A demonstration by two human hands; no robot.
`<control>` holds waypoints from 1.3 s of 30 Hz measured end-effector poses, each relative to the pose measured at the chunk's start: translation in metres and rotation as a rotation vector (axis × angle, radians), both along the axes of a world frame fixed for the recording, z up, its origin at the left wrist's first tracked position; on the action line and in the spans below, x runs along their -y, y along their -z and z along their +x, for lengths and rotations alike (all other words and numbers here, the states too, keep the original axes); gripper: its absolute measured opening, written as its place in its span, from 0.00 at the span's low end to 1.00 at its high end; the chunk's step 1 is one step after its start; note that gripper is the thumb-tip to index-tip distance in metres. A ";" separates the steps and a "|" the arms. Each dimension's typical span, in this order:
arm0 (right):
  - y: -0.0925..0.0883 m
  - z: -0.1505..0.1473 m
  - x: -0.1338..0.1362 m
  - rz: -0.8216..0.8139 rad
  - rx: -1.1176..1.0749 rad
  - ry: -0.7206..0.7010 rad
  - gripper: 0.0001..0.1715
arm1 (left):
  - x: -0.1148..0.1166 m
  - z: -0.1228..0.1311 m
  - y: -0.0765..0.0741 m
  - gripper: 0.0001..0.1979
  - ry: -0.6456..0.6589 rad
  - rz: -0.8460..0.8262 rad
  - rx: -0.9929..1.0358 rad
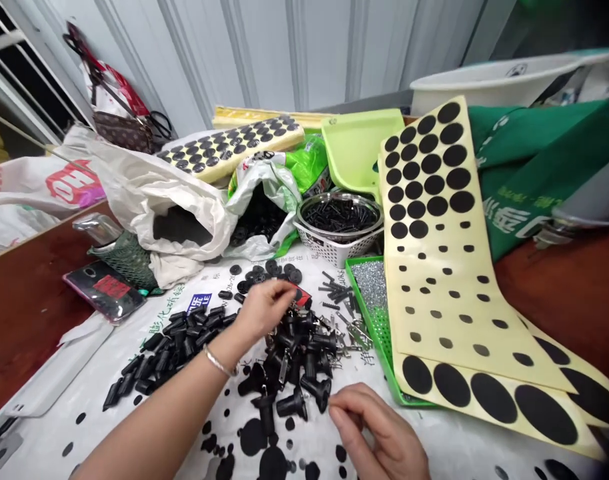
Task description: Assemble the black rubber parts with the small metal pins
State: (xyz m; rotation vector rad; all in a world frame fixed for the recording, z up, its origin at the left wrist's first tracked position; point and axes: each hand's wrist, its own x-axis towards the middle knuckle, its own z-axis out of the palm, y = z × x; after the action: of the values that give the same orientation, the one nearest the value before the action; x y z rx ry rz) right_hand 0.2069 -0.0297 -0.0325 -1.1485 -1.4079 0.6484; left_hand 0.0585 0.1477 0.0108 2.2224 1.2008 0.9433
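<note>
Two hands [267, 305] [381, 433], one metal bowl [336, 236]

Handbag [123, 132] and phone [104, 291] (red-patched)

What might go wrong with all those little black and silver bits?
The metal bowl is heaped with black pieces, so a bump might spill some.

The yellow sticker sheet lies over the green tray of silver bits; tugging it could scatter them.

The right hand is very close to a flared black part at the pile's edge, so a careless nudge might knock it away.
</note>
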 end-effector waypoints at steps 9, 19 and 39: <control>0.005 0.008 0.002 0.006 0.170 -0.107 0.11 | 0.008 -0.010 -0.012 0.09 -0.113 0.024 0.002; -0.017 -0.009 -0.026 0.035 0.794 0.028 0.14 | 0.108 -0.085 0.013 0.07 -0.231 0.062 -0.006; -0.052 -0.026 -0.067 -0.143 1.668 -0.356 0.09 | 0.155 -0.109 0.065 0.06 -0.100 0.087 0.104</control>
State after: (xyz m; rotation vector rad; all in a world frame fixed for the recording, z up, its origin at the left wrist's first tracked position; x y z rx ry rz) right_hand 0.1806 0.0370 0.0196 -1.6126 -3.0189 -0.1785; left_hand -0.0508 -0.0073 -0.0541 2.1666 1.2547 1.1560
